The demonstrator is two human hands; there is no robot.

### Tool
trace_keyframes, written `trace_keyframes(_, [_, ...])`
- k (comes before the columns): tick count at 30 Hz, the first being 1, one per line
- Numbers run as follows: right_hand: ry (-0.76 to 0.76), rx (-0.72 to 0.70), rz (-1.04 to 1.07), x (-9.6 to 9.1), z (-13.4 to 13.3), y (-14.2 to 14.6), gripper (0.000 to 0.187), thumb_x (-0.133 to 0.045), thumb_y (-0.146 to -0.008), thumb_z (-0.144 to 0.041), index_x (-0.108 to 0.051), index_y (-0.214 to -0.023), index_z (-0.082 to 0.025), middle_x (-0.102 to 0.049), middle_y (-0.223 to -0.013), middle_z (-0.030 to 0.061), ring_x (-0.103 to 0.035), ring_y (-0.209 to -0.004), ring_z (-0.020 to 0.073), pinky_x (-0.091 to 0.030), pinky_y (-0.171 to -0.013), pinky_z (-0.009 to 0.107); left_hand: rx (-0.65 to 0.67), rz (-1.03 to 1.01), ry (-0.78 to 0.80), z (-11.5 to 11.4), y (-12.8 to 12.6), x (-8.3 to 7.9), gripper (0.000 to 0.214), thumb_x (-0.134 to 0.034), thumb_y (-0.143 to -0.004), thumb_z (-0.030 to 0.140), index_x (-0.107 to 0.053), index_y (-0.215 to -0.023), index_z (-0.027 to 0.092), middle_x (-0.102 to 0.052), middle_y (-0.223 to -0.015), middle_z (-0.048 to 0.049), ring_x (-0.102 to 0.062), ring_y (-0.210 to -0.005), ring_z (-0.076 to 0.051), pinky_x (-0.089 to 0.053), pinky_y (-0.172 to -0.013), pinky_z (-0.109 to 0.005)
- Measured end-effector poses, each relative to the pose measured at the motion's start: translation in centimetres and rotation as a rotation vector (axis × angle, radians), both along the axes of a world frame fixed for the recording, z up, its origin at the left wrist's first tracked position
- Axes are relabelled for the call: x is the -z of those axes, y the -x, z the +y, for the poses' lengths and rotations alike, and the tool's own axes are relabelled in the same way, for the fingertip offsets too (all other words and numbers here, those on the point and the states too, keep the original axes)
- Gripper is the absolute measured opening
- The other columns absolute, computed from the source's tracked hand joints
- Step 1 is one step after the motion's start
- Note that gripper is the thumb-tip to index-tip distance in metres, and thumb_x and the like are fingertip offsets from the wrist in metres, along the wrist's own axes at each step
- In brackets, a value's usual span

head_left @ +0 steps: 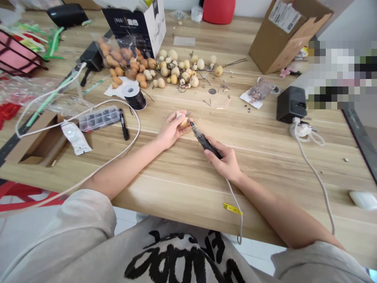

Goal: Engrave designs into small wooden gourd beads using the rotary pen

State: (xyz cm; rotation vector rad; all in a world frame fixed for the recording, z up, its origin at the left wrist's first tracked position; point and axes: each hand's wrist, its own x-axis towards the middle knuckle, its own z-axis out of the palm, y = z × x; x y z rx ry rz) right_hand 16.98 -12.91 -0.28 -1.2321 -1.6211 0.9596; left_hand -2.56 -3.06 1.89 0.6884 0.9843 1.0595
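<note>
My left hand [172, 129] is closed around a small pale gourd [183, 121], held just above the wooden table [182, 184]. My right hand [225, 160] grips a black corded pen-like tool [203, 140], and its tip touches the gourd's right side. The tool's white cord [235, 204] trails from my right wrist over the table's near edge. A heap of tan and cream gourds [165, 70] lies farther back on the table.
A spool of black cord [134, 96], a clear compartment box [98, 118] and a black marker [124, 124] sit to the left. A black power adapter [291, 104] with a white cable stands right. Cardboard boxes [282, 35] stand at the back.
</note>
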Motion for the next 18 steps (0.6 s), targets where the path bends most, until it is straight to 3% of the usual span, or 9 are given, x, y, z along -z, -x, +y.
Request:
trace_keyframes(5, [-0.059,-0.057,-0.022,-0.14,0.00,0.05,0.045,-0.063,-0.088,-0.031,-0.067,-0.131,-0.021,-0.075,-0.123,0.0081,-0.071,-0.114,0.0270,-0.056,-0.100,0.042,-0.008,-0.038,-0.038,0.06,-0.05,0.13,0.016,-0.067,-0.088,0.025,-0.057,-0.099,0.019,-0.073,-0.082,-0.0013,-0.072,-0.078,-0.011,-0.056,-0.078,-0.024])
trace_keyframes(10, [0.004,-0.003,0.005,-0.10,-0.01,0.05,0.049,-0.061,-0.090,-0.032,-0.063,-0.137,-0.018,-0.074,-0.123,0.0099,-0.072,-0.111,0.0270,-0.056,-0.099,0.044,-0.006,-0.023,-0.007,0.07,-0.02,0.08,0.018,-0.068,-0.088,0.026,-0.057,-0.101,0.020,-0.073,-0.084,-0.0014,-0.071,-0.077,-0.011,-0.055,-0.075,-0.023])
trace_keyframes(18, [-0.024,-0.035,-0.006,0.12,-0.01,-0.09,0.048,-0.062,-0.090,-0.030,-0.064,-0.135,-0.016,-0.074,-0.124,0.0113,-0.071,-0.113,0.0271,-0.056,-0.101,0.044,0.003,-0.012,-0.019,0.04,-0.06,-0.01,0.018,-0.067,-0.089,0.026,-0.056,-0.103,0.019,-0.073,-0.082,-0.0005,-0.071,-0.077,-0.011,-0.055,-0.077,-0.023])
